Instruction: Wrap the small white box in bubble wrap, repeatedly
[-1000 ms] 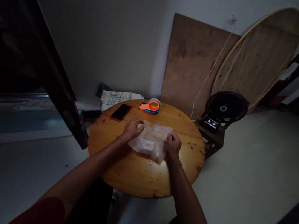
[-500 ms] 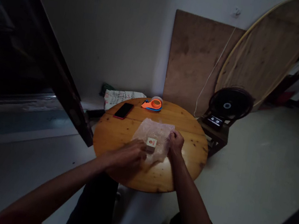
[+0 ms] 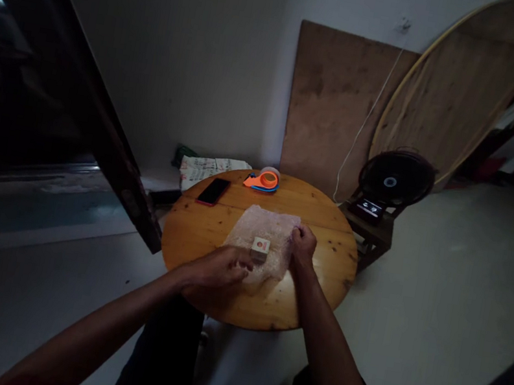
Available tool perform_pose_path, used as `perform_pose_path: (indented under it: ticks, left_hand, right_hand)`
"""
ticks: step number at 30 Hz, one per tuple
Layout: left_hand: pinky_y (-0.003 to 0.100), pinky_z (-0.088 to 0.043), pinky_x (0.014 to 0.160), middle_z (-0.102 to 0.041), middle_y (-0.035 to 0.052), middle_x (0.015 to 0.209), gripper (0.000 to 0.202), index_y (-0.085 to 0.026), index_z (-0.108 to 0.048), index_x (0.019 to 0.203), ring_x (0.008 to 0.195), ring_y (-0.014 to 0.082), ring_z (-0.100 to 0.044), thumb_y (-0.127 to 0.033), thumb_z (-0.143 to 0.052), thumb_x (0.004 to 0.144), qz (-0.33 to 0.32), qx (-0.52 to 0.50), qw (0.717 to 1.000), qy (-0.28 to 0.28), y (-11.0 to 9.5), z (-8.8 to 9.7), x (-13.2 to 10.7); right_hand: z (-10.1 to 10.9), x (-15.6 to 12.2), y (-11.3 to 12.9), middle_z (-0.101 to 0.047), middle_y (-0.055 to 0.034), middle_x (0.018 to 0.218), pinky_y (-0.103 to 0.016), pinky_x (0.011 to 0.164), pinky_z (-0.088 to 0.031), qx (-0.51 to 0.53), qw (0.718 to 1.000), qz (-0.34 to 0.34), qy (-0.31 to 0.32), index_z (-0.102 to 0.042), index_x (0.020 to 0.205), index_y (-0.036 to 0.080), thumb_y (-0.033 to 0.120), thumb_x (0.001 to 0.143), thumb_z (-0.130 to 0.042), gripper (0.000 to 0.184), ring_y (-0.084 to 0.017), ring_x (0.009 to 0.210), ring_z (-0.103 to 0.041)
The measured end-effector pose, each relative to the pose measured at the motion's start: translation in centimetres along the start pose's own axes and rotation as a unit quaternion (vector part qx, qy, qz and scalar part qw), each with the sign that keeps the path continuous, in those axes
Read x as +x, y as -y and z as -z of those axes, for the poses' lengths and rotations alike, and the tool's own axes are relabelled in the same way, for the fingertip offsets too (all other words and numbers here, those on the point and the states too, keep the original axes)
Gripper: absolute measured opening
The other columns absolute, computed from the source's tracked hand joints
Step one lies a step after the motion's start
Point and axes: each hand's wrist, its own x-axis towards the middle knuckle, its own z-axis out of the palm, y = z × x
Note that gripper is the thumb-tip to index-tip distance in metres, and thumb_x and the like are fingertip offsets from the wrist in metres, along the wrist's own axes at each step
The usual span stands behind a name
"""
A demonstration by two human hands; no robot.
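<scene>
A sheet of clear bubble wrap (image 3: pixel 276 225) lies spread on the round wooden table (image 3: pixel 330 251). On top of it, near its middle, sits a small pale box (image 3: pixel 260 249) with a reddish-brown mark on its upper face. My right hand (image 3: pixel 303 245) is closed on the right edge of the bubble wrap. Just left of the box, over the near left part of the sheet, my left hand (image 3: pixel 226 266) has its fingers loosely bent and apart. I see nothing held in it. Whether its fingertips touch the wrap or the box is unclear.
An orange and blue tape dispenser (image 3: pixel 266 180) stands at the table's far edge, with a dark phone (image 3: pixel 213 192) to its left. Right of the table, a black fan (image 3: pixel 394 182) rests on a wooden stool (image 3: pixel 381 233). Wooden boards (image 3: pixel 336 100) lean on the wall.
My left hand has shifted slightly down, and its fingers have spread a little beside the box. My right hand keeps its place at the wrap's edge. The box stays on the wrap.
</scene>
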Motion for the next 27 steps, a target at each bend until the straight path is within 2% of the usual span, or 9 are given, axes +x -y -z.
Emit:
perform_pose_path:
  ticks: [3,6,7,9,10,13,21,25,27]
  left_hand:
    - [0.028,-0.047,0.084,-0.066,0.0071,0.104,0.027,-0.019,-0.071,0.096,0.095,0.0182,-0.06,-0.018,-0.052,0.077,0.002,0.046,0.992,-0.117,1.5,1.0,2.6]
    - [0.035,-0.044,0.095,-0.064,0.0108,0.11,0.021,-0.018,-0.073,0.085,0.112,0.0261,-0.055,-0.015,-0.059,0.071,0.088,0.092,0.976,-0.18,3.5,1.7,4.9]
    - [0.035,-0.045,0.091,-0.066,0.0104,0.103,0.018,-0.017,-0.073,0.082,0.109,0.0263,-0.057,-0.015,-0.06,0.07,0.123,0.08,0.973,-0.18,4.1,1.7,5.5]
    - [0.03,-0.048,0.075,-0.067,0.007,0.078,0.014,-0.015,-0.072,0.075,0.084,0.0219,-0.063,-0.015,-0.059,0.069,0.186,0.012,0.971,-0.149,5.0,1.4,6.3]
    - [0.027,-0.047,0.065,-0.064,0.0049,0.068,0.013,-0.014,-0.071,0.072,0.071,0.0187,-0.062,-0.016,-0.058,0.07,0.214,-0.027,0.965,-0.15,5.4,1.1,6.5]
    - [0.022,-0.038,0.051,-0.059,0.0012,0.058,0.016,-0.013,-0.068,0.07,0.052,0.0122,-0.053,-0.018,-0.053,0.072,0.231,-0.058,0.958,-0.161,6.1,0.1,6.8]
    - [0.02,-0.034,0.051,-0.057,-0.0008,0.057,0.019,-0.013,-0.068,0.068,0.056,0.0112,-0.052,-0.019,-0.051,0.074,0.239,-0.039,0.948,-0.207,7.2,-0.6,7.3]
    - [0.02,-0.035,0.051,-0.06,-0.0011,0.061,0.022,-0.014,-0.07,0.073,0.057,0.0113,-0.053,-0.021,-0.049,0.075,0.226,-0.05,0.95,-0.211,7.2,-0.8,6.3]
    - [0.02,-0.038,0.054,-0.063,-0.0004,0.067,0.023,-0.014,-0.07,0.077,0.061,0.0117,-0.055,-0.022,-0.049,0.075,0.2,-0.068,0.954,-0.214,7.5,-1.1,5.5]
  right_hand:
    - [-0.1,0.0,-0.1,-0.067,-0.0034,0.077,-0.026,0.066,-0.042,0.003,1.0,0.0,0.001,-0.07,0.084,0.018,0.035,0.075,-0.046,0.031,-0.019,0.073,-0.056]
    - [-0.2,0.1,-0.2,-0.066,-0.003,0.074,-0.026,0.065,-0.042,0.009,1.0,-0.004,0.002,-0.07,0.083,0.017,0.034,0.075,-0.046,0.03,-0.019,0.072,-0.056]
    - [-0.2,0.1,-0.2,-0.066,-0.0029,0.074,-0.026,0.064,-0.041,0.012,1.0,-0.005,0.0,-0.07,0.083,0.018,0.034,0.075,-0.046,0.03,-0.019,0.073,-0.056]
    - [-0.2,0.1,-0.2,-0.066,-0.0028,0.074,-0.026,0.064,-0.041,0.016,1.0,-0.007,-0.002,-0.07,0.084,0.018,0.035,0.076,-0.046,0.03,-0.019,0.073,-0.056]
    - [-0.2,0.2,-0.3,-0.066,-0.0028,0.075,-0.026,0.064,-0.041,0.017,1.0,-0.007,-0.002,-0.07,0.084,0.018,0.035,0.076,-0.046,0.031,-0.019,0.073,-0.056]
    - [-0.2,0.2,-0.3,-0.066,-0.0029,0.074,-0.026,0.064,-0.041,0.016,1.0,-0.008,0.002,-0.07,0.084,0.018,0.036,0.077,-0.046,0.031,-0.019,0.073,-0.056]
    - [-0.5,0.4,-0.9,-0.069,-0.0041,0.082,-0.027,0.068,-0.043,0.02,1.0,0.0,-0.012,-0.069,0.09,0.018,0.037,0.077,-0.047,0.031,-0.019,0.076,-0.059]
    - [-0.6,0.7,-1.3,-0.07,-0.0048,0.083,-0.028,0.07,-0.044,0.021,1.0,-0.003,-0.014,-0.068,0.093,0.017,0.04,0.076,-0.051,0.033,-0.019,0.075,-0.06]
    - [-0.6,0.7,-1.4,-0.07,-0.005,0.083,-0.028,0.07,-0.045,0.021,1.0,-0.004,-0.014,-0.068,0.097,0.017,0.043,0.078,-0.05,0.037,-0.019,0.075,-0.06]
